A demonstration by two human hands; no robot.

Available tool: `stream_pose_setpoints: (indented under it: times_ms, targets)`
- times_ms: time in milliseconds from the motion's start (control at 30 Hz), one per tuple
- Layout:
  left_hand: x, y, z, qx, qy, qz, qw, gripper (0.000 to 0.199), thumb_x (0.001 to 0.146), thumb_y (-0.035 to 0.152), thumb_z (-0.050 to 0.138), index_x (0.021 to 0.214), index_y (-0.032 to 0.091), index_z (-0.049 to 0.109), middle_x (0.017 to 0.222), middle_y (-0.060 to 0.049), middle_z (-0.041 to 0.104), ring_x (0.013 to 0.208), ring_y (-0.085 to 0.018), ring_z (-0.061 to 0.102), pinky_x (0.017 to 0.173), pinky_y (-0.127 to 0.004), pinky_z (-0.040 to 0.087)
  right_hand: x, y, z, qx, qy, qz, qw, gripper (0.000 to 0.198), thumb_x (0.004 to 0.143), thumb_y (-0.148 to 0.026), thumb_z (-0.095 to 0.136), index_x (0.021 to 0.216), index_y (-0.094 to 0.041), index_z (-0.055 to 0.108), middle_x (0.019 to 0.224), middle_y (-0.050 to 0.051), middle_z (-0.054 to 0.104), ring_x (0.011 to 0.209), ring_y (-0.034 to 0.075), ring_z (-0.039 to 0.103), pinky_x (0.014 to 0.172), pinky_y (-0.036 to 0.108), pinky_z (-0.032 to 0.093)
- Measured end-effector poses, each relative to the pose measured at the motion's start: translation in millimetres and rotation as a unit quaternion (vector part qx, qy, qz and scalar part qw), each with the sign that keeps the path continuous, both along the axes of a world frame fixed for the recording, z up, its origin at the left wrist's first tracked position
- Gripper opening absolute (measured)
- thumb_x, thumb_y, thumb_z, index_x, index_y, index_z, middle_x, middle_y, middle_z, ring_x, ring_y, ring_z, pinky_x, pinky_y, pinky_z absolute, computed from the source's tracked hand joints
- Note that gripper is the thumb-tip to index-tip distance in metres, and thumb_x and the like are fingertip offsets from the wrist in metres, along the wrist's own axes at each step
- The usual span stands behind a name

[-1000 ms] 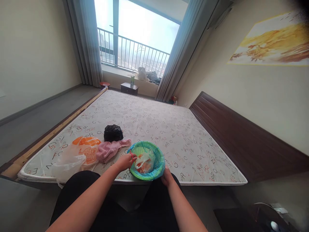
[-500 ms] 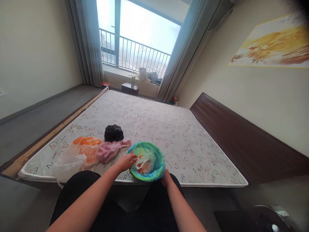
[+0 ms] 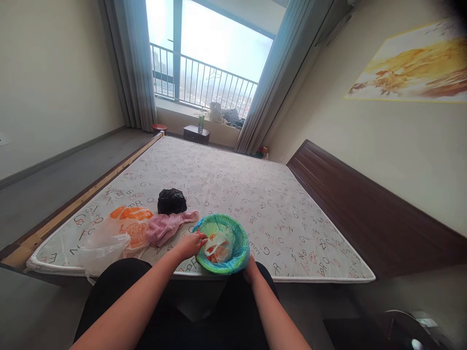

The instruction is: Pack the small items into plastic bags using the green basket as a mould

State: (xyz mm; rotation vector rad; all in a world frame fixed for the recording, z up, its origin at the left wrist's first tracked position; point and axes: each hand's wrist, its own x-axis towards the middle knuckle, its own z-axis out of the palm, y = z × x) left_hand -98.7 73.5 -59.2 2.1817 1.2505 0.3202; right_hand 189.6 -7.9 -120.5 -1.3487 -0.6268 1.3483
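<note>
A green trash bin (image 3: 242, 233) with a thin blue-green liner tilts towards me at the near mattress edge. Inside it lies a knotted clear plastic bag (image 3: 221, 249) with orange and white contents. My left hand (image 3: 191, 244) is at the bin's left rim, its fingers closed around a thin red strip (image 3: 199, 236). Against the lower right side of the bin rests my right hand (image 3: 250, 270), its fingers mostly hidden behind the bin. Left of the bin lie a pink cloth (image 3: 168, 227), a black plastic bag (image 3: 171, 200) and a white-and-orange plastic bag (image 3: 133, 231).
The lettered mattress (image 3: 255, 194) stretches ahead, with a dark wooden headboard (image 3: 328, 204) on the right and a wooden bed rail (image 3: 87, 187) on the left. Past the far end are a small nightstand (image 3: 196, 134), a red stool (image 3: 159, 127) and a railed window.
</note>
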Motion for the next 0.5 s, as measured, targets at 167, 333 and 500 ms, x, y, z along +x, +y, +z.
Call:
stream_pose_setpoints:
  times_ms: [167, 333, 500]
  targets:
    - [-0.7, 0.0, 0.2, -0.006, -0.001, 0.000, 1.000, 0.041, 0.100, 0.044, 0.042, 0.115, 0.022, 0.073, 0.108, -0.012, 0.074, 0.103, -0.029, 0.068, 0.089, -0.037, 0.049, 2.2, 1.5, -1.3, -0.047, 0.016, 0.013, 0.999, 0.035, 0.071, -0.042, 0.074, 0.096, -0.017, 0.078, 0.090, 0.011, 0.077, 0.090, 0.031, 0.069, 0.083, 0.042, 0.051]
    - [-1.2, -0.2, 1.4, -0.003, 0.006, -0.003, 1.000, 0.040, 0.101, 0.042, 0.042, 0.115, 0.022, 0.073, 0.109, -0.012, 0.074, 0.104, -0.028, 0.067, 0.092, -0.036, 0.048, 1.2, 0.5, 0.1, -0.030, 0.034, 0.017, 0.999, 0.035, 0.074, -0.045, 0.071, 0.096, -0.018, 0.077, 0.085, 0.010, 0.076, 0.083, 0.029, 0.068, 0.079, 0.041, 0.051]
    - [-0.5, -1.2, 3.4, 0.002, 0.017, -0.005, 1.000, 0.040, 0.101, 0.044, 0.043, 0.118, 0.023, 0.073, 0.112, -0.012, 0.074, 0.104, -0.027, 0.068, 0.090, -0.035, 0.049, 0.8, 0.9, 2.4, -0.026, 0.066, 0.007, 0.997, 0.031, 0.070, -0.046, 0.075, 0.087, -0.020, 0.075, 0.077, 0.007, 0.074, 0.075, 0.026, 0.066, 0.074, 0.039, 0.052]
